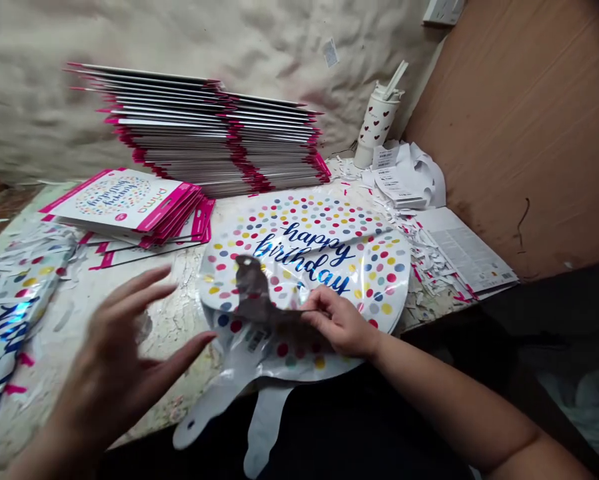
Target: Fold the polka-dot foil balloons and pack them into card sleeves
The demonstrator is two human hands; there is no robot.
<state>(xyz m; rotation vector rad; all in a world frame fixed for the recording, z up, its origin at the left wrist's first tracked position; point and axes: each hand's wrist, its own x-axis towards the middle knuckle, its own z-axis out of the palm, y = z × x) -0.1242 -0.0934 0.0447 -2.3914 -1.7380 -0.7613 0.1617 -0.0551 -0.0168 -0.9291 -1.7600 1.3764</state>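
Flat polka-dot foil balloons (329, 217) with "happy birthday" lettering lie stacked in front of me. My right hand (342, 323) is closed in a pinch on the near edge of the top foil balloon. That balloon's grey tail (252, 283) stands folded up over its dotted face. Two pale tails (267, 423) from the balloons underneath hang past the table's front edge. To the left of the stack, my left hand (124, 333) is raised with thumb and fingers spread, slightly blurred. Nothing shows in it, and it is apart from the balloons.
Tall piles of pink-edged packets (219, 133) stand along the back wall. Several printed "happy birthday" packets (119, 200) lie at left, near another foil balloon (9, 327). At right are a heart-patterned tumbler (374, 127), a label roll (409, 177), paper scraps (429, 257) and a flat card (467, 247).
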